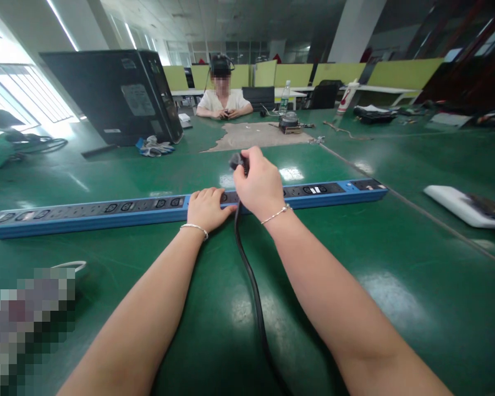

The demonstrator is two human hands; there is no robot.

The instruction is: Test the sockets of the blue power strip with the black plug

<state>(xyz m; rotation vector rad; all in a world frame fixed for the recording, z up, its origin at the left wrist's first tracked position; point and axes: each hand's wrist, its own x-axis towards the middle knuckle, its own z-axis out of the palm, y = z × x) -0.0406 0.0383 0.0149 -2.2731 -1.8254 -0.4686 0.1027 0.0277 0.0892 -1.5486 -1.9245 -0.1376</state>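
Observation:
A long blue power strip (88,215) with black sockets along its top lies across the green table. My left hand (207,210) is wrapped over its middle, fingers on the far side and thumb along the top. Just to the right, my right hand (260,179) grips a black power plug (236,161), held above the strip. The plug's far end tips away from me, and the fingers cover part of it. From below that hand the black power cord (251,269) runs down across the table toward me, between my forearms.
A black computer case (119,99) stands at the back left, with work gloves (154,147) beside it. Across the table sits a person (223,103) wearing headgear. A water bottle (286,99) is farther back. At right lies a white object (462,206); a blurred-out item (28,313) is at front left.

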